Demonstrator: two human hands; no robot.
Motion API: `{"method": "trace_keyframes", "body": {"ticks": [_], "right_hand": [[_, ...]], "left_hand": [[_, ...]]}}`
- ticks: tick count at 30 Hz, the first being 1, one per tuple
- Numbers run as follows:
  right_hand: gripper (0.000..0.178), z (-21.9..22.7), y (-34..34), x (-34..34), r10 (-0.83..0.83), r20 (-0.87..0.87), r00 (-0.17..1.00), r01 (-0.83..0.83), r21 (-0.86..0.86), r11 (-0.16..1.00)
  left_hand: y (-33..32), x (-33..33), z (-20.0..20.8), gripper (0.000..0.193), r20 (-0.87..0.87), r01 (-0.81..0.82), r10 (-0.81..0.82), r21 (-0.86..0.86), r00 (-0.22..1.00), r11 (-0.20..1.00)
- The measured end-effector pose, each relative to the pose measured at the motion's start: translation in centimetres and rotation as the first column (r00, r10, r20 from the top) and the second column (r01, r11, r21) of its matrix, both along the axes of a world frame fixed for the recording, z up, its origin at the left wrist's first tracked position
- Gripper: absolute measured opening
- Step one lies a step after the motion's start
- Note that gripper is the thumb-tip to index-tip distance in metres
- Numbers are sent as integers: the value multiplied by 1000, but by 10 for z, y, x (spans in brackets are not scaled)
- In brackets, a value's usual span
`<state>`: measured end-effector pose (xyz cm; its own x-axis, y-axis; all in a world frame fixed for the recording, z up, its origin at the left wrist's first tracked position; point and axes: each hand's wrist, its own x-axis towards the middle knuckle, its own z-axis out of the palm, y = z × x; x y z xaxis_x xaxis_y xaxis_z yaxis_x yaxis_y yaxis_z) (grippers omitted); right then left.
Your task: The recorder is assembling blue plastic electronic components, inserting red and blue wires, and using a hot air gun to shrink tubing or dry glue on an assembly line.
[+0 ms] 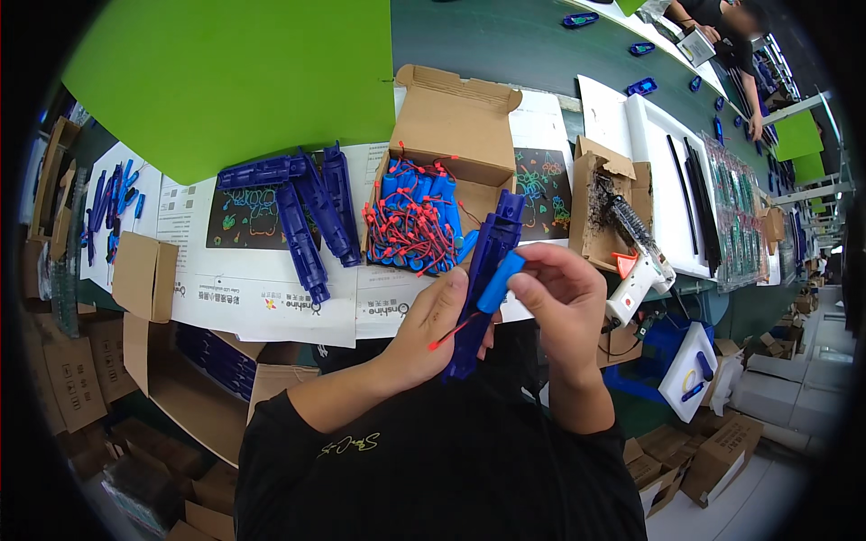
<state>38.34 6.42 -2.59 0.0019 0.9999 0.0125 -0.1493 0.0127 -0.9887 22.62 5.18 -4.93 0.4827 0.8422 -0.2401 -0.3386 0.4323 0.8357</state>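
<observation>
My left hand (426,335) is closed around a long dark blue plastic shell (494,236), held tilted in front of my body. Between the thumb and fingers of my right hand (570,311) is a blue cylindrical battery (499,283), lying against the shell's face. A red wire with a small red connector (435,344) trails from the battery's lower end, near my left thumb. Just beyond the hands, an open cardboard box (462,108) holds many similar batteries (410,216) with red leads. Several more dark blue shells (307,230) lie crossed on the paper-covered table to the left.
A white hot glue gun (639,281) rests at a small cardboard box (599,236) on the right. Past it stand a white foam tray (663,171) and stacked green circuit boards (726,216). A green panel (234,81) covers the far left. Another person (735,54) works at far right.
</observation>
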Motion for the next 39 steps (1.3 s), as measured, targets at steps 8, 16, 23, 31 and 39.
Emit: {"method": "trace_keyframes", "body": {"ticks": [8,16,23,31,39], "right_hand": [[24,8,2,18,212,106,971,-209,-44,977],[22,1,1,6,-38,202,979,8,147,989],[24,0,6,7,-51,418,907,-40,205,978],[30,4,6,12,-129,615,778,-120,347,930],[26,3,14,10,31,515,857,-205,286,936]], "left_hand": [[2,0,6,55,-68,-2,1,-9,998,1000],[1,11,1,45,11,-36,36,-23,999,999],[-2,15,-5,42,33,-54,57,-82,998,995],[-5,15,6,43,13,-53,54,-63,998,997],[-4,11,8,54,-2,-50,50,-65,999,997]]}}
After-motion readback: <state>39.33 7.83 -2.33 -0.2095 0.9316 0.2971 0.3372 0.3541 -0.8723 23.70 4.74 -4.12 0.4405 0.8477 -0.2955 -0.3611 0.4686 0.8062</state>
